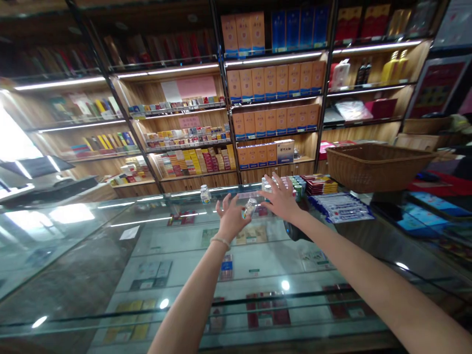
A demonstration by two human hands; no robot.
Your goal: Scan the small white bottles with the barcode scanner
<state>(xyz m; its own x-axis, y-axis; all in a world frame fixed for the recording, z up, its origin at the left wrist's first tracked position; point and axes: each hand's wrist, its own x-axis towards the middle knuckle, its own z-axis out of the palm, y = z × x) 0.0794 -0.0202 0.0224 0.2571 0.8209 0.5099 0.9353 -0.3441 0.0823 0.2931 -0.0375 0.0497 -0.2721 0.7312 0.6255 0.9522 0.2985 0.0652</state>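
Both my arms reach forward over a glass display counter point(110, 255). My left hand point(231, 216) grips a small clear bottle with a white cap point(250, 206), tilted, between thumb and fingers. My right hand point(280, 196) is spread open just right of it, fingers stretched toward a cluster of small white-capped bottles point(266, 184) at the far edge of the counter. Another single small bottle point(205, 193) stands upright further left on the glass.
A brown wicker basket point(376, 164) sits at the right on the counter, with stacked red and blue packets point(339, 204) beside it. Wooden shelves point(273, 83) of orange boxes and cigarette packs line the back wall. A dark register point(47, 187) stands at the left.
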